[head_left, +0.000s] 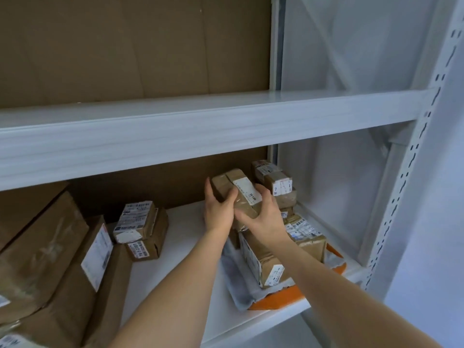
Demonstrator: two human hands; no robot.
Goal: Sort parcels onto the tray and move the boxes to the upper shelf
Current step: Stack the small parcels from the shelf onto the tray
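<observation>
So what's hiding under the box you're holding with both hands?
Under the held box sit more parcels, stacked on a grey wrapper in the orange tray. The left hand and right hand cover the spot right beneath it, so that part can't be seen.

Behind both shelf levels I see a creased brown cardboard backing sheet (130,46), a white perforated steel upright (411,172) running down the right side, and a pale wall (439,247) beyond it.
</observation>
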